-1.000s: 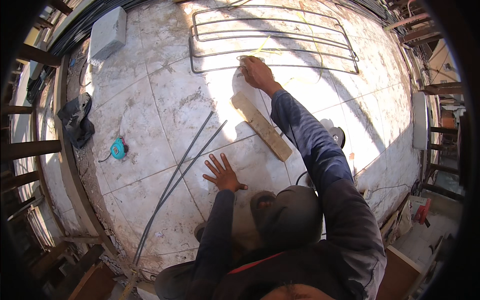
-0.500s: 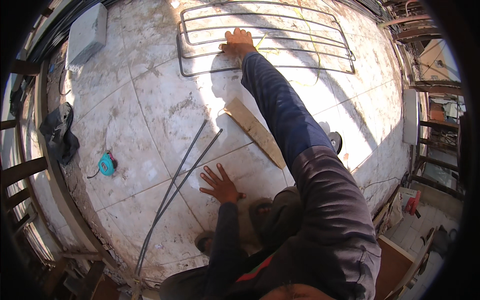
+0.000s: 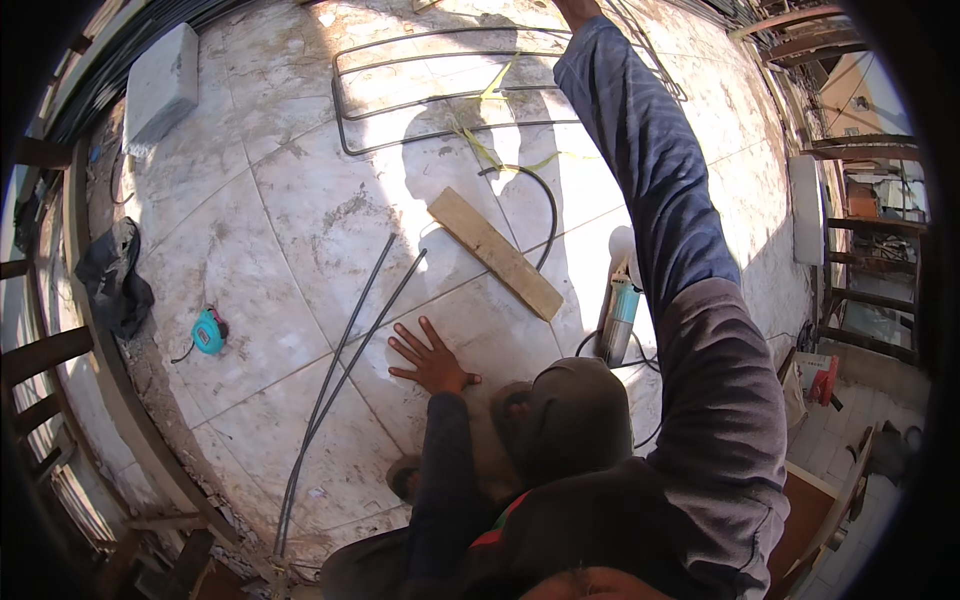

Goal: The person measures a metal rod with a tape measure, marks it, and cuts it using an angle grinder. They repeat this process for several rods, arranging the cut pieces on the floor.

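Observation:
My left hand (image 3: 432, 362) lies flat on the tiled floor, fingers spread, holding nothing. Just left of it are two thin metal rods (image 3: 345, 365) that cross each other. My right arm reaches far forward, and my right hand (image 3: 578, 10) is cut off by the top edge, so its fingers and anything in them are hidden. Below that hand, bent metal rod frames (image 3: 430, 98) lie on the floor, partly covered by my sleeve. A yellow strip (image 3: 492, 85) lies across them. Between the frames and my left hand rests a wooden block (image 3: 495, 252).
A teal-bodied power tool (image 3: 621, 318) with a dark cord stands beside my right arm. At left are a teal tape measure (image 3: 209, 331), a crumpled black bag (image 3: 115, 275) and a white block (image 3: 162, 88). A dark curved cable (image 3: 552, 215) arcs behind the wooden block.
My right hand has moved forward and right, from over the rod frames to the top edge. The power tool and curved cable have come into view. My left hand stays flat on the floor.

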Motion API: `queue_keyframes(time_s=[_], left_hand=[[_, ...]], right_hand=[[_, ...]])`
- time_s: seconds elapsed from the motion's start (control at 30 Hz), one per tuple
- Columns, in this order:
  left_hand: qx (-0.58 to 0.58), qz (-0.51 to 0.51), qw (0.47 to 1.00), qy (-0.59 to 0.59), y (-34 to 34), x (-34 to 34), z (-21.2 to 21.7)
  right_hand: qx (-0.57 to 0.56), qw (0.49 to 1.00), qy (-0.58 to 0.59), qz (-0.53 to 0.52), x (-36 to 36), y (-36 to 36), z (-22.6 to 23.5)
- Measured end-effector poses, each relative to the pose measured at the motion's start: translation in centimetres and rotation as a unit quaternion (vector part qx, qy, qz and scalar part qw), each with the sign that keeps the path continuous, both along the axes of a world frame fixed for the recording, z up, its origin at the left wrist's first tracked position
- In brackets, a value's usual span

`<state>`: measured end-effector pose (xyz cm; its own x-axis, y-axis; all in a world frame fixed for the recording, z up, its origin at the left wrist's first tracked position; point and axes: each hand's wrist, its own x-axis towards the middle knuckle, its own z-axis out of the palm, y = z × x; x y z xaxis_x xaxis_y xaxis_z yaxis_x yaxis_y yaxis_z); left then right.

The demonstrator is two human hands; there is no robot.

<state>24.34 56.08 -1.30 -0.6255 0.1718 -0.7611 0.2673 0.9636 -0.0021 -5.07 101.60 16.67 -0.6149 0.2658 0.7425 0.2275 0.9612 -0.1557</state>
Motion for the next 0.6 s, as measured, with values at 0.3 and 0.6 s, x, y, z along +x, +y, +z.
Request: queue_keyframes(time_s=[0.3,0.6], left_hand=[[0.014,-0.005,1.0,-0.022,0.8,1.1,-0.9],[0.182,0.002,0.976,0.122,-3.4,5.2,-1.8]], right_hand=[[-0.14,0.984,0.11,0.013,17.7,5.6,20.9],[0.006,0.999,-0.047,0.014,9.1,-12.8,5.4]])
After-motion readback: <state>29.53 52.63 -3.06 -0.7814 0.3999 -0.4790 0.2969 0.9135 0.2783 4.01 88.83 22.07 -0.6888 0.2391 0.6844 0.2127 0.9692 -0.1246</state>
